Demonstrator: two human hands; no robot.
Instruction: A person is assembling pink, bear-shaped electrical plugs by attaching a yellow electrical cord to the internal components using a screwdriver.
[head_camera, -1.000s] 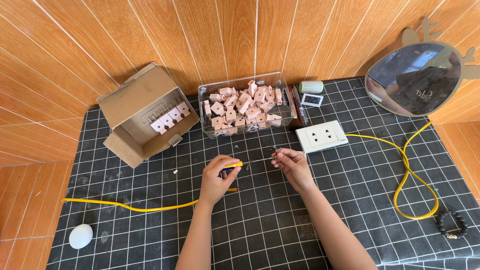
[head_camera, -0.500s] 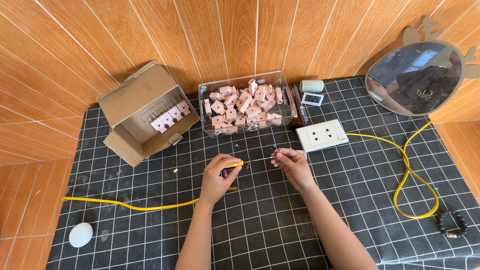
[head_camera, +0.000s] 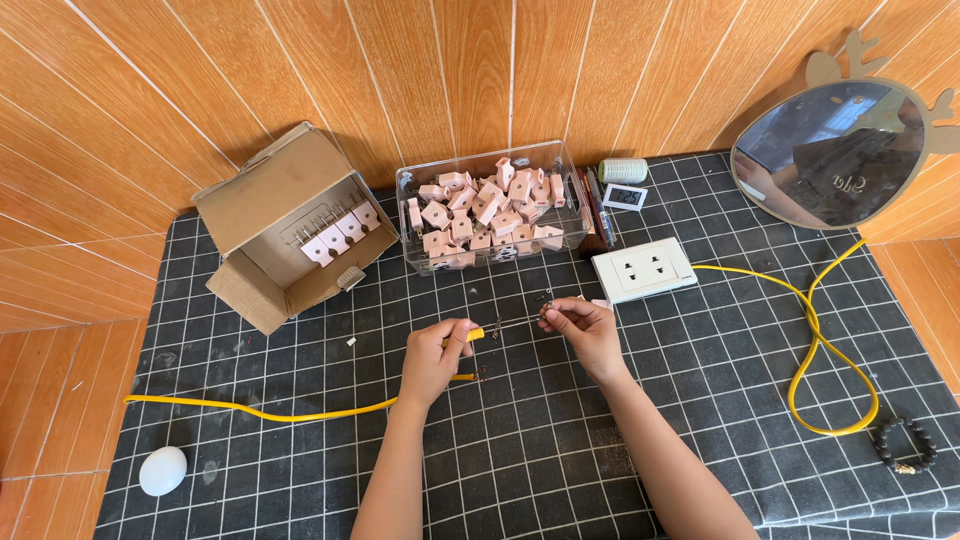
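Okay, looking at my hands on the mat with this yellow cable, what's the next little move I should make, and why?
Probably bring the two hands closer and keep working the stripped wire strands. The left hand pinches the cut end of the yellow cable, and thin bare strands run from it to the fingertips of the right hand. The strands look loose and splayed, though too fine to judge fully.

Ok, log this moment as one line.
left hand: pinches yellow cable end | right hand: holds small metal part | behind: clear box of pink plugs

The small metal part (head_camera: 545, 313) pinched in the right hand (head_camera: 585, 330) is too tiny to identify.
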